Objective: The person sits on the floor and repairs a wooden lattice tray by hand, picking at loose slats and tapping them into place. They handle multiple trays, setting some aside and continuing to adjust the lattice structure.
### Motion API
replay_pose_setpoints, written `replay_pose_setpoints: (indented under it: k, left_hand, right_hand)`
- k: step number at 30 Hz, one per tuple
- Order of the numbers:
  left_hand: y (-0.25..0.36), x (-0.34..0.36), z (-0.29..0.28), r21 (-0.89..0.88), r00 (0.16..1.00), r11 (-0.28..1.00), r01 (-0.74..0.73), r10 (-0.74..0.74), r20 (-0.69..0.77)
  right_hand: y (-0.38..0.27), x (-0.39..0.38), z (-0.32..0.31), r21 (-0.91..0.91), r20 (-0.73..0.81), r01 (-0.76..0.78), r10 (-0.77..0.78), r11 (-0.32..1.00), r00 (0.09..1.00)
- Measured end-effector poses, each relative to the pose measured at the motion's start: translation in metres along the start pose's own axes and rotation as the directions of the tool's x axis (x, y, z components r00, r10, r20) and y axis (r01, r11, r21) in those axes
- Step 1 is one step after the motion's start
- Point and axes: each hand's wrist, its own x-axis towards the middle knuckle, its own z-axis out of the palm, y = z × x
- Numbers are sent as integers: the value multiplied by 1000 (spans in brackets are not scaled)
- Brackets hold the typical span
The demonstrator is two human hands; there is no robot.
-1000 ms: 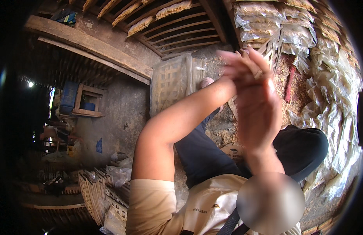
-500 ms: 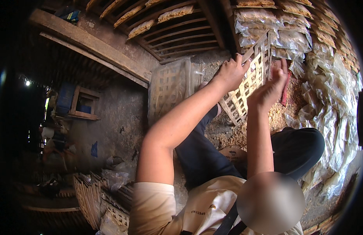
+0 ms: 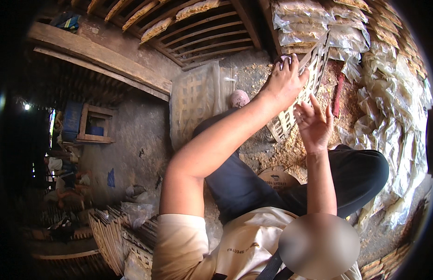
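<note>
Dirt floor (image 3: 132, 140) strewn with sawdust, woven bamboo rack (image 3: 295, 107), clear plastic bags (image 3: 394, 116), round lid (image 3: 277, 179)

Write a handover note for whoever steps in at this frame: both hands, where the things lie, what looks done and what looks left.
Left hand: fingers closed over the upper part of the pale woven bamboo lattice tray, which stands tilted on edge.
Right hand: open, palm toward the tray's face, fingers spread; contact unclear.
Nearby: clear plastic packets of flat pale sheets stacked along the right; sawdust-covered ground below; a second plastic-wrapped lattice panel lies to the left.
Done: tray lifted upright.
Left: tray not yet set down; right hand has no grip.
</note>
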Motion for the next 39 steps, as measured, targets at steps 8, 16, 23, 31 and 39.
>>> replay_pose_setpoints:
  k: [8,16,23,31,39]
  left_hand:
    - [36,4,-41,-625,981,759,185,-101,167]
    - [15,-36,-20,-441,960,857,267,-274,49]
    - [6,-48,-14,-37,993,998,45,-49,-109]
    - [-12,-57,2,157,995,985,66,-52,-88]
    - [-8,-49,-9,-21,973,974,228,-228,-23]
  right_hand:
    - [84,-23,-99,-799,-444,-316,-149,511,884]
    - [121,-33,-71,-966,-257,-241,-227,99,939]
    - [120,-36,-55,-984,169,133,-371,-120,913]
    - [110,-8,-59,-930,278,186,-273,-317,921]
    - [119,-6,-102,-890,224,77,-283,-448,933]
